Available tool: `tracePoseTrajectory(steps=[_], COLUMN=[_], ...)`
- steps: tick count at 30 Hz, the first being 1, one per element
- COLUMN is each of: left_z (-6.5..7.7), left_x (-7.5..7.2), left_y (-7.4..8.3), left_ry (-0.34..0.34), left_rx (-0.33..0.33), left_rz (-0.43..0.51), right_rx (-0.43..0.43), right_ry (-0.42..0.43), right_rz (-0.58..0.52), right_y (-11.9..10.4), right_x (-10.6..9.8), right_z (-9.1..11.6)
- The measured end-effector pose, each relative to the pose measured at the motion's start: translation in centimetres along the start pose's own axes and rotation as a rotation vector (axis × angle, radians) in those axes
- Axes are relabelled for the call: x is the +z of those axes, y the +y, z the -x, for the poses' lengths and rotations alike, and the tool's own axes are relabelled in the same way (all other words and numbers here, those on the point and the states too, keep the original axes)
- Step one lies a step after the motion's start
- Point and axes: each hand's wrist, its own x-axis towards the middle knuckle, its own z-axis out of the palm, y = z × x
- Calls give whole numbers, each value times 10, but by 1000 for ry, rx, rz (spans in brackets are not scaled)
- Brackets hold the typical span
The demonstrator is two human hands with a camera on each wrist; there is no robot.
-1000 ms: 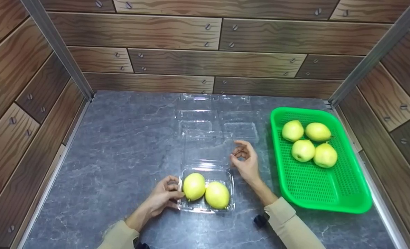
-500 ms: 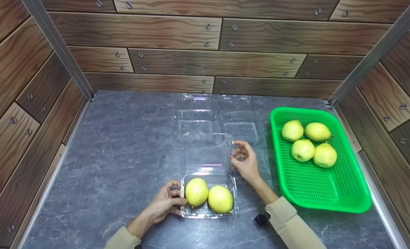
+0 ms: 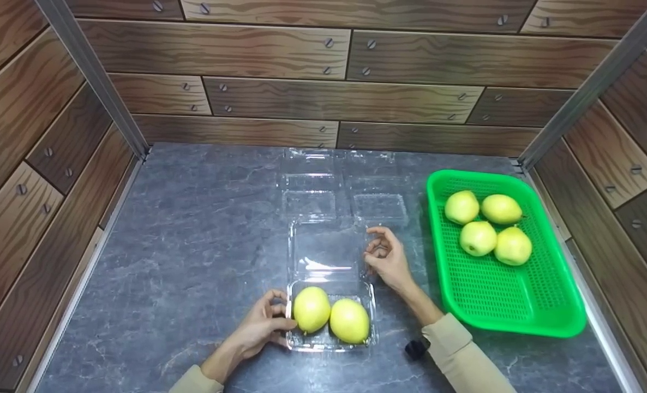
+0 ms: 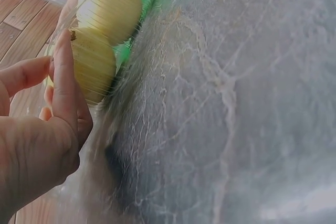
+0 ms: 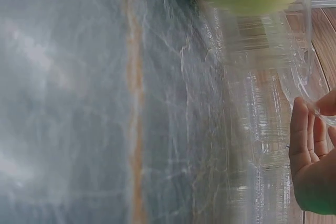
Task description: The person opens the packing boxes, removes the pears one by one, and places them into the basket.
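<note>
A clear plastic clamshell box [image 3: 331, 347] stands near the front of the table with two yellow-green pears [image 3: 349, 321] side by side in its base. Its lid [image 3: 326, 248] is folded back, away from me. At the base's left wall my left hand [image 3: 261, 325] holds the rim between thumb and fingers; the left wrist view shows those fingers [image 4: 64, 77] against the plastic beside a pear [image 4: 92, 64]. My right hand [image 3: 387, 259] pinches the lid's right edge, and in the right wrist view thumb and fingertips meet on the clear plastic edge [image 5: 299, 85].
To the right stands a green plastic basket [image 3: 506, 322] holding several more pears [image 3: 478, 238]. Behind the lid lie further clear boxes [image 3: 308, 203] on the grey marbled table [image 3: 192, 234]. Wood-patterned walls [image 3: 280, 98] enclose the back and sides.
The box with its two pears has slid toward me and slightly right, with my left hand on it. My right hand has come slightly nearer, now at the lid's edge.
</note>
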Motion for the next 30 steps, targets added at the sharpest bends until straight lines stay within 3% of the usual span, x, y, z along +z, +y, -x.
tracePoseTrajectory(steps=[8,17,30], left_z=[2,1,0], left_x=[1,1,0], left_y=[-1,-2,-2], left_ry=[6,4,2], left_rx=[3,7,6], left_rz=[-2,2,11], right_rx=[101,167,342], right_ry=[-32,-9,-5], right_rz=[4,30,48], right_y=[3,6,10], right_x=[-2,-3,-3], right_z=[-2,-4,-4])
